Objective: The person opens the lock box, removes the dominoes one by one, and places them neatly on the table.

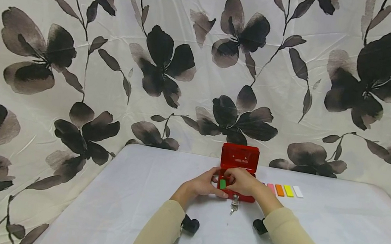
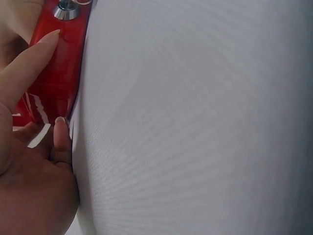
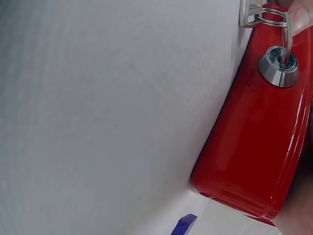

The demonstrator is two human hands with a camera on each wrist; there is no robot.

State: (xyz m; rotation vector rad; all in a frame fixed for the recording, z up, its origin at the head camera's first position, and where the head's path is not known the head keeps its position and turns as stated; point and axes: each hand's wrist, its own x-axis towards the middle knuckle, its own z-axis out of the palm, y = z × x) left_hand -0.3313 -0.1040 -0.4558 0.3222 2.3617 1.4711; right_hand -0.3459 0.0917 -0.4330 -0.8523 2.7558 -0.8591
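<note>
A red cash box (image 1: pixel 239 158) stands on the table with its lid raised. Around its left end is my left hand (image 1: pixel 205 183), the thumb (image 2: pixel 32 63) on the front wall and the other fingers at the side. My right hand (image 1: pixel 243 181) reaches over the right side, fingertips down inside the box; I cannot tell whether they pinch anything. A green block (image 1: pixel 222 184) shows inside, between the two hands. On the front wall is a silver lock (image 3: pixel 279 68) with a key in it, and a second key (image 1: pixel 234 207) hangs from its ring.
To the right of the box lies a row of small blocks: pink (image 1: pixel 271 188), orange (image 1: pixel 279 190), yellow (image 1: pixel 288 191) and white (image 1: pixel 298 191). A purple block (image 3: pixel 184 225) lies nearest the box. Behind the white table (image 1: pixel 337 233) hangs a flowered cloth (image 1: pixel 181 7).
</note>
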